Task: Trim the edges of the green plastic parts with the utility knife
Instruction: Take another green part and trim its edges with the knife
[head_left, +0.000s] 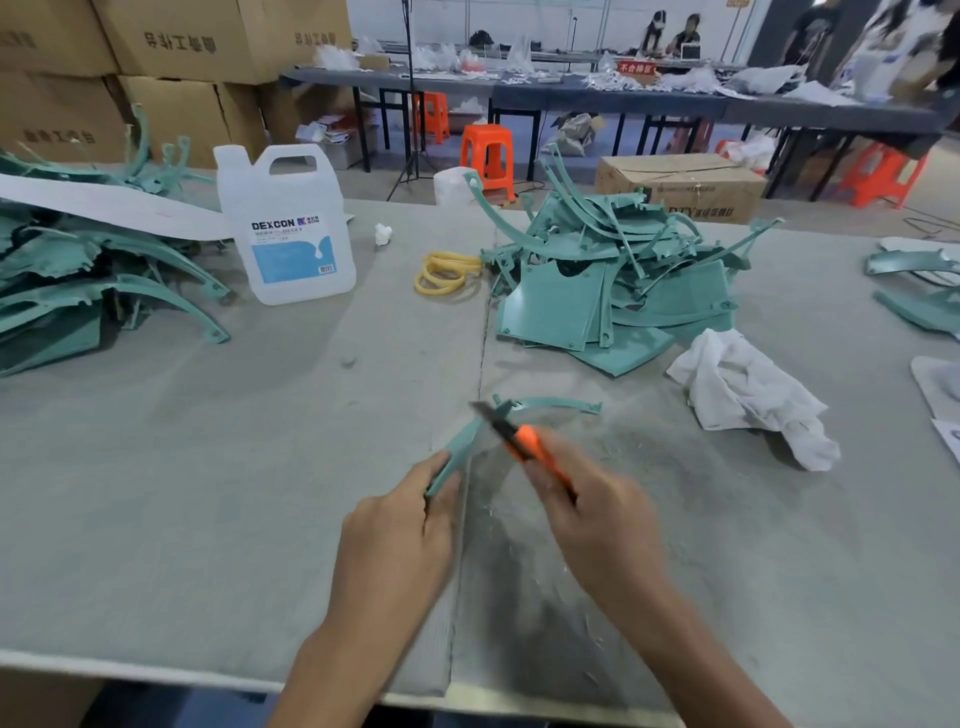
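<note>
My left hand (402, 525) grips the near end of a thin curved green plastic part (550, 402) that reaches up and to the right over the grey table. My right hand (597, 514) holds an orange utility knife (524, 441) with its dark blade against the part near its bend. One heap of green parts (597, 291) lies beyond my hands at centre right. Another heap of green parts (78, 275) lies at the far left.
A white DEXCON jug (288, 228) stands at the back left. Yellow rubber bands (447, 273) lie mid-table, and a crumpled white cloth (748, 389) at right. More green pieces (914, 280) sit at the right edge. The table's front edge (208, 680) runs below my arms.
</note>
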